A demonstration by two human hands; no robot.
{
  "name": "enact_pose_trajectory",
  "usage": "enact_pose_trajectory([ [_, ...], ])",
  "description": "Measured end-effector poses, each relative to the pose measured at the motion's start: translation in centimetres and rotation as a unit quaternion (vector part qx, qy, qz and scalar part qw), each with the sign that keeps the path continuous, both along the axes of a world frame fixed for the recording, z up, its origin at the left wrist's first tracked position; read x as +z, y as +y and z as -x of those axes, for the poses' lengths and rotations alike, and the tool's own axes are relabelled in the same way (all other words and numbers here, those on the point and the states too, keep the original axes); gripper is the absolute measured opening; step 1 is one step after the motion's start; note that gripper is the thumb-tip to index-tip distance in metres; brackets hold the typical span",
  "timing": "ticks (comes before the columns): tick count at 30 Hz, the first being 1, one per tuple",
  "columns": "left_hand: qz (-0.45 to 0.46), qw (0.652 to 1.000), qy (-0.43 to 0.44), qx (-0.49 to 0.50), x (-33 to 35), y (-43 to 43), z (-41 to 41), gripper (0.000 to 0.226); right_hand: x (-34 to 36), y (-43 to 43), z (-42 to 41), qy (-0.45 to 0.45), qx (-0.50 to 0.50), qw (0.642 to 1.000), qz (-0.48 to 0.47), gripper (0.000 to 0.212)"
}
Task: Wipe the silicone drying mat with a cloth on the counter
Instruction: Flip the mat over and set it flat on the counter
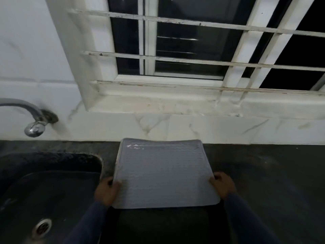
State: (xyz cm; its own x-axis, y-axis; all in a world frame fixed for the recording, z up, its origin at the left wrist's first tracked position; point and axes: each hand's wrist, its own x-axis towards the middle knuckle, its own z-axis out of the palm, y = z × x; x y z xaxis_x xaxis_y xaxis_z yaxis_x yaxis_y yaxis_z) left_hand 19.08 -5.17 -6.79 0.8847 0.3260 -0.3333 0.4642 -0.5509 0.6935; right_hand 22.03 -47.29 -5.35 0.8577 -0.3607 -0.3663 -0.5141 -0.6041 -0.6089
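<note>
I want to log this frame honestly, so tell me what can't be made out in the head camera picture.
- Cloth: none in view; whether one lies out of frame cannot be told.
- Silicone drying mat: near edge hangs past the counter; its underside is hidden.
- Left hand and right hand: some fingers are hidden behind the mat.
- Sink: cut off by the left and bottom edges, dim.
- White specks at the mat's far left corner: too blurred to identify.
</note>
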Motion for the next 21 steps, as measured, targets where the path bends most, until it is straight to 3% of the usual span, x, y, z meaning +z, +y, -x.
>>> enact_pose_trajectory([
  [2,0.053,0.998,-0.001,0.037,-0.8,-0.6,1.4,0.053,-0.4,0.0,1.3,0.002,0.005,1.000,0.004,0.024],
  [4,0.097,0.993,-0.004,0.069,-1.1,-1.5,2.4,0.033,-0.7,-0.2,2.4,0.008,-0.009,1.000,0.001,0.026],
  [7,0.067,0.994,-0.049,0.066,-1.3,-1.8,2.4,0.025,-0.7,-0.3,3.2,0.034,-0.001,0.999,-0.007,0.030],
  [10,0.073,0.989,-0.102,0.073,-0.2,-2.2,1.8,0.015,0.6,-0.4,2.9,-0.030,-0.035,0.998,-0.037,0.030],
  [12,0.079,0.989,-0.104,0.075,-0.4,-2.0,1.5,0.014,0.8,-0.5,2.7,-0.057,-0.053,0.996,-0.036,0.032],
  [15,0.094,0.991,-0.061,0.079,-1.0,-1.8,2.5,0.019,0.2,-0.6,3.5,-0.009,-0.040,0.998,-0.043,0.030],
  [21,0.152,0.982,-0.074,0.083,-0.5,-2.0,3.9,0.013,-0.9,-1.0,4.1,-0.025,-0.013,0.999,0.029,0.034],
])
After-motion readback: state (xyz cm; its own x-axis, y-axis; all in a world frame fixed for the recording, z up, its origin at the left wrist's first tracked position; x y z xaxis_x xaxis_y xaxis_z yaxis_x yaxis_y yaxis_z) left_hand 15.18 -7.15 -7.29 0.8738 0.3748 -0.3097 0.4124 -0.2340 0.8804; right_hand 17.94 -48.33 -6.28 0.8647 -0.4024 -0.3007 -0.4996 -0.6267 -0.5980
